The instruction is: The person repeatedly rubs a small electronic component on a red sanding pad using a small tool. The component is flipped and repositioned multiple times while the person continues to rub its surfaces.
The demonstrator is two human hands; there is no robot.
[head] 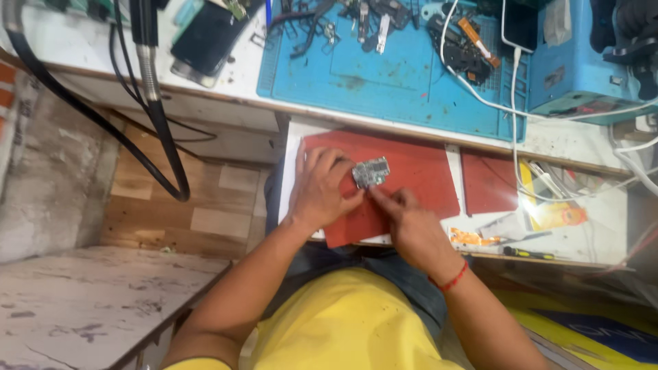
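Note:
My left hand (320, 188) grips a small grey circuit board (371, 172) by its near edge, holding it over a red mat (418, 171) on a pull-out shelf. My right hand (410, 220), with a red thread around the wrist, touches the board's lower edge with its fingertips pinched together. Whether the right fingers hold a small part or tool is too small to tell.
A blue work mat (391, 82) on the white bench above carries tweezers, phone parts and white cables. A dark phone (205, 38) lies at upper left beside a black hose (161, 116). A second red pad (488, 181), a screwdriver (528, 253) and orange scraps lie at right.

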